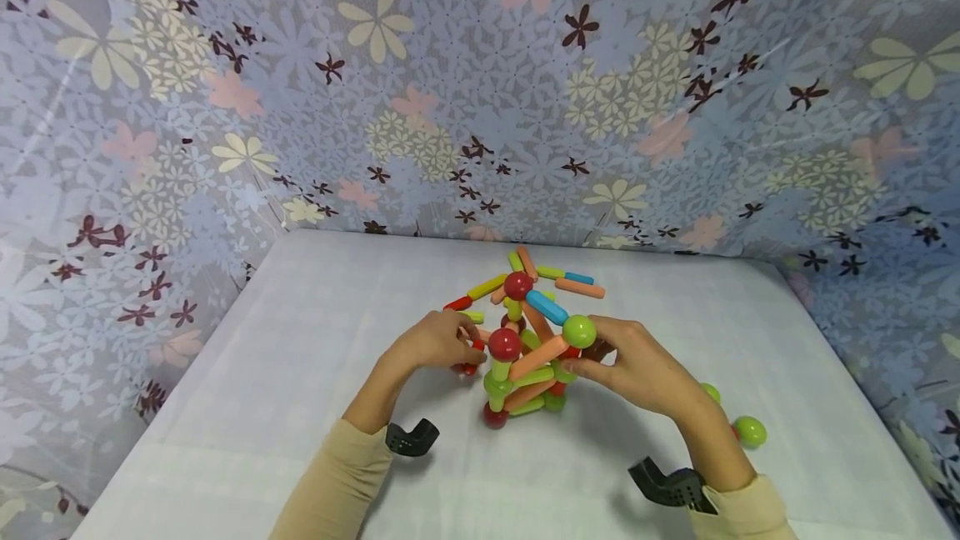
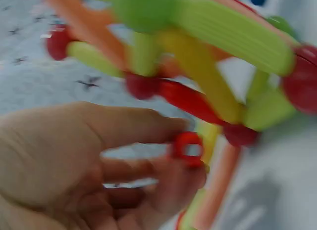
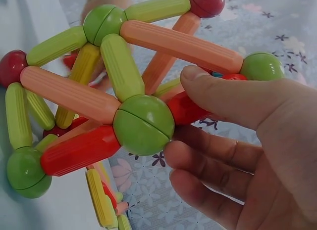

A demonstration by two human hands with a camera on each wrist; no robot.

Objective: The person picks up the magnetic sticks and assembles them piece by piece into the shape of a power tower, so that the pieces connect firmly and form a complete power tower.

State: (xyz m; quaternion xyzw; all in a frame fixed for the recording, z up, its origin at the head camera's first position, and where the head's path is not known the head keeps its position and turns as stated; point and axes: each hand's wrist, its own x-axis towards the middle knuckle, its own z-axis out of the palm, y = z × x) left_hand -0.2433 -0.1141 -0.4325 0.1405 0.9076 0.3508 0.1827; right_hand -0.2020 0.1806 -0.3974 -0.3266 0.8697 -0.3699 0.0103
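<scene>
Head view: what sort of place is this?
Probably an indoor tabletop play or filming corner: a white tabletop, floral cloth behind and at both sides, and a colourful ball-and-rod building toy.

No lettering, label, brand, number or sign could be read in any of the three views.
</scene>
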